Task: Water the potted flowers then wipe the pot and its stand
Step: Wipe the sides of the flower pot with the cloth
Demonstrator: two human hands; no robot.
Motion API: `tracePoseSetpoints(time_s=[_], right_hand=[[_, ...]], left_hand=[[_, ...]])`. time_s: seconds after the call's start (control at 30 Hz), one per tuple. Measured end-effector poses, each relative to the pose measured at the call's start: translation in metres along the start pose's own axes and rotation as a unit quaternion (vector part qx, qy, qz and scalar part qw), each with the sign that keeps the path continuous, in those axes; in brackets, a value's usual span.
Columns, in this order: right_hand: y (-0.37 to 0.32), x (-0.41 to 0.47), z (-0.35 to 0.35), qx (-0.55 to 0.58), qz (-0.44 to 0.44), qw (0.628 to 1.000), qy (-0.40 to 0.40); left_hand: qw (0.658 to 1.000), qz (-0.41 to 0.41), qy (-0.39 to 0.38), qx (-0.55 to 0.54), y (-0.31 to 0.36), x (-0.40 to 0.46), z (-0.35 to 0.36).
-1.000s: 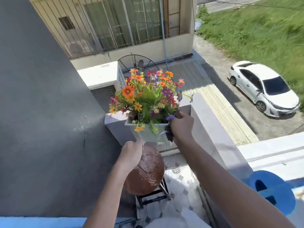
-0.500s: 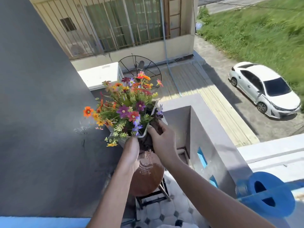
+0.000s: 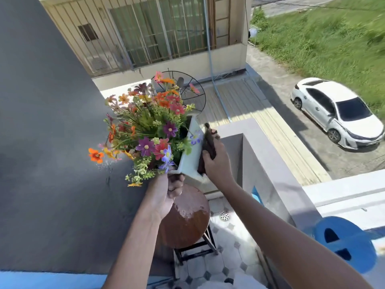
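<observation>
A white square pot (image 3: 190,157) full of colourful flowers (image 3: 150,130) is held in the air, tipped to the left. My left hand (image 3: 166,195) grips its lower corner from below. My right hand (image 3: 214,159) presses a dark brown cloth (image 3: 207,147) flat against the pot's right side. Below the pot stands the round brown wooden stool (image 3: 185,222), its top wet and shiny in patches, on a black metal frame.
A dark grey wall (image 3: 45,142) runs along the left. A grey parapet (image 3: 270,163) rises on the right, and a blue watering can (image 3: 343,245) sits on the ledge. The tiled floor has a drain (image 3: 224,215). Far below, a white car is parked.
The pot has been tilted further left, exposing its right side. My right hand with the cloth moved from the pot's rim onto that side. The left hand shifted under the corner.
</observation>
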State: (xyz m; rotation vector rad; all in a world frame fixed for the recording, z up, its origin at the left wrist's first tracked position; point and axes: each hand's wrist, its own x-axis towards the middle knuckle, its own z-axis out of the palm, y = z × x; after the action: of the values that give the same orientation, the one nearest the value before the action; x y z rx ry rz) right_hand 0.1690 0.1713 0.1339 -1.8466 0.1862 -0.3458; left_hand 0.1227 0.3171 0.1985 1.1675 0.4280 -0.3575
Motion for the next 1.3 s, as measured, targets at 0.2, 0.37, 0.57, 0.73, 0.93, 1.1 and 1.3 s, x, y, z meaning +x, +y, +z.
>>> tracePoseSetpoints(time_s=[0.2, 0.37, 0.57, 0.73, 0.93, 1.1, 1.3], right_hand=[[-0.005, -0.032, 0.005, -0.002, 0.015, 0.999, -0.041], [-0.05, -0.04, -0.008, 0.109, -0.028, 0.991, -0.07], [-0.038, 0.017, -0.017, 0.084, -0.054, 0.995, -0.019], [0.006, 0.021, -0.017, 0.047, 0.069, 0.996, -0.016], [-0.03, 0.025, -0.012, 0.088, 0.021, 0.996, 0.003], [-0.045, -0.029, 0.002, 0.07, -0.065, 0.995, -0.031], [-0.005, -0.05, -0.002, 0.035, -0.015, 0.998, -0.059]], left_hand=[[1.0, 0.02, 0.017, 0.016, 0.003, 0.007, -0.007], [0.999, 0.03, 0.032, 0.009, -0.013, 0.01, 0.001], [1.0, -0.011, -0.025, 0.0, -0.013, -0.002, 0.006], [0.999, -0.01, -0.029, -0.014, -0.017, 0.003, 0.002], [1.0, -0.002, -0.001, 0.016, -0.019, 0.013, 0.005], [0.999, 0.035, 0.029, -0.013, -0.002, 0.01, 0.018], [0.998, 0.027, 0.036, -0.04, 0.004, 0.008, 0.014]])
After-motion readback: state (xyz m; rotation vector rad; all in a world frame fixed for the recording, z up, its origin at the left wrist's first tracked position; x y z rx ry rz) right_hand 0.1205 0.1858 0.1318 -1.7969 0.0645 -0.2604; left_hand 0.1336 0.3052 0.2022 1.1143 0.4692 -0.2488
